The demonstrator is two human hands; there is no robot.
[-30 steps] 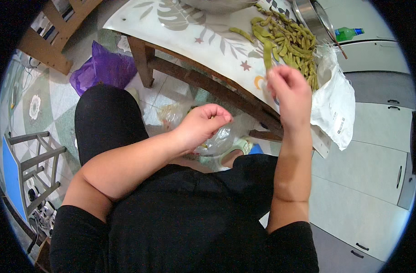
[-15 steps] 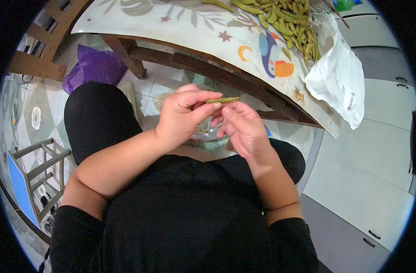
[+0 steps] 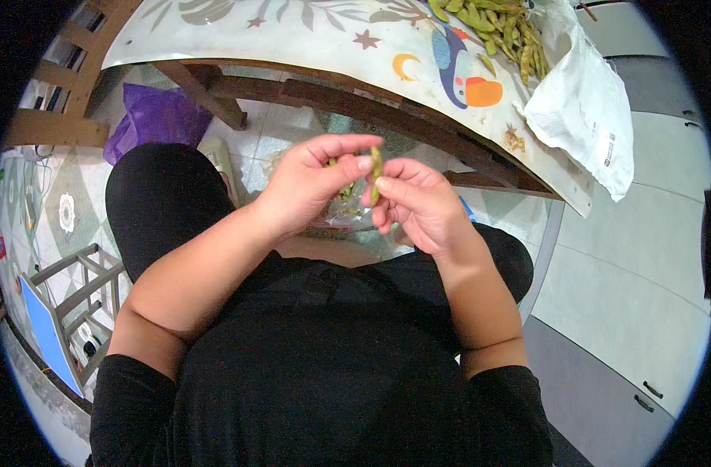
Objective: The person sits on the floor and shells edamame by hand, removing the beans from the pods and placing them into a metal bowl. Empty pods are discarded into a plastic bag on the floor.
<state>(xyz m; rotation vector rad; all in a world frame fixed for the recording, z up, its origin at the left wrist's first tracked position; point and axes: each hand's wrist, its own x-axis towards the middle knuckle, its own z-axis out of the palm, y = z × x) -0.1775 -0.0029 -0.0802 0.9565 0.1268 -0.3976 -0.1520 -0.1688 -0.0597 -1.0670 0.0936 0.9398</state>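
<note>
A yellow-green soybean pod (image 3: 376,167) stands nearly upright between my two hands, over my lap. The thumb and forefinger of my left hand (image 3: 312,179) close on its upper part. My right hand (image 3: 421,202) pinches the lower end between thumb and fingers, the other fingers curled beneath. Below and behind the hands, a clear plastic bag (image 3: 345,220) with some green pods in it shows partly; the hands hide the rest.
On the table (image 3: 308,39) with its printed cover lies a heap of pods (image 3: 511,35), beside a white woven sack (image 3: 581,109) hanging over the edge. A purple bag (image 3: 157,121) sits on the floor. At left is a blue-topped stool (image 3: 52,335); white cabinets (image 3: 604,257) stand at right.
The pod has turned from lying nearly level to standing nearly upright. My right thumb now presses on its lower end. The view has shifted slightly, with the table higher in it.
</note>
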